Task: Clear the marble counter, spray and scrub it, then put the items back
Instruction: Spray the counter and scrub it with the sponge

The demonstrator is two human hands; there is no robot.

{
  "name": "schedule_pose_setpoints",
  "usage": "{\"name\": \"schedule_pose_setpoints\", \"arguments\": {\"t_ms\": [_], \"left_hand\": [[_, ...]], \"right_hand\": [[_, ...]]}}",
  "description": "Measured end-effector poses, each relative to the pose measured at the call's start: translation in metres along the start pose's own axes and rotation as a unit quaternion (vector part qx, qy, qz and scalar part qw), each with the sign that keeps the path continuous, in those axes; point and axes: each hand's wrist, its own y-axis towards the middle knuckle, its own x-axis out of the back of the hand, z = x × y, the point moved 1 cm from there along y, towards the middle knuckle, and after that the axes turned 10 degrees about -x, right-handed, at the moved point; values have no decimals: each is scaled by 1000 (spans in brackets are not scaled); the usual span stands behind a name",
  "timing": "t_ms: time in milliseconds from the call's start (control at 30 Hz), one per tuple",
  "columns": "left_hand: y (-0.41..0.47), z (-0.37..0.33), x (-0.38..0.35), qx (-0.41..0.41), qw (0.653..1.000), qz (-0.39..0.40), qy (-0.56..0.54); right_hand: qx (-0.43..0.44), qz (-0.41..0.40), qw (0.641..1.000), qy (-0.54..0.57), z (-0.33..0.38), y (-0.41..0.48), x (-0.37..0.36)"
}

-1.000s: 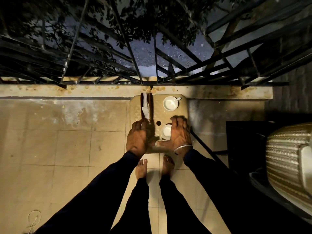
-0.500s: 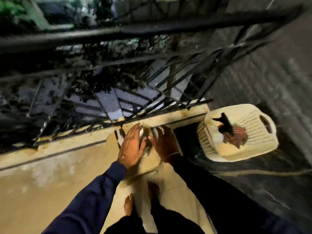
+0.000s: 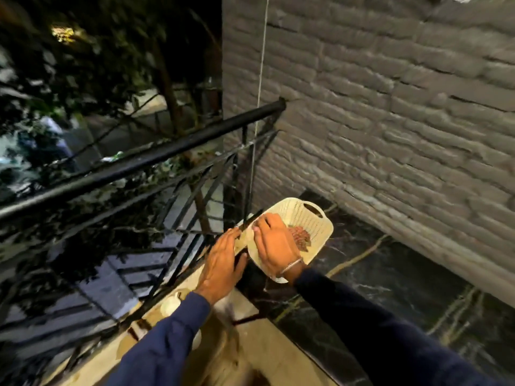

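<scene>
Your left hand (image 3: 223, 260) is flat with straight fingers, just beside the left side of a pale plastic basket (image 3: 317, 218). Whether it touches the basket is unclear. Your right hand (image 3: 274, 243) lies over the basket's near rim. Motion blur hides whether its fingers are gripping the rim or only resting there. The basket sits on the dark, veined marble tabletop (image 3: 390, 277), in the corner where a black railing (image 3: 156, 157) meets a grey brick wall (image 3: 390, 107). A reddish-brown bundle (image 3: 302, 238) lies inside it, possibly a cloth or scrubber.

This looks like the clearing step, with the basket seemingly the only thing left on the marble. The next move calls for a firm hold on both sides, a level lift so the bundle stays in, and a place to set it down off the tabletop.
</scene>
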Motion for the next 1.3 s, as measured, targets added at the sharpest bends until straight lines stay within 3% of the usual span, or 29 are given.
{"name": "schedule_pose_setpoints", "arguments": {"t_ms": [233, 433, 533, 633, 700, 800, 967, 1200, 1300], "left_hand": [[37, -32, -27, -62, 996, 56, -17], [74, -35, -44, -6, 998, 44, -42], [82, -25, -47, 21, 998, 40, -44], [90, -8, -51, 37, 998, 41, -43], [94, -2, -47, 34, 998, 33, -42], [106, 4, -41, 61, 997, 5, -39], [116, 12, -37, 99, 995, -14, -22], [137, 17, -54, 172, 981, -54, -65], [146, 20, -60, 196, 972, -109, -68]], "right_hand": [[-188, 54, 981, 22, -75, -17, 19], [-280, 220, 931, 81, -122, 4, 1], [-270, 264, 925, 41, -146, 16, -39], [-194, 296, 935, -14, -159, 28, -65], [-166, 307, 936, 35, -155, 29, -64], [-173, 340, 906, 185, -161, 31, -88], [-223, 346, 859, 304, -169, 30, -134], [-213, 300, 860, 354, -161, 39, -148], [-247, 233, 853, 397, -166, 45, -144]]}}
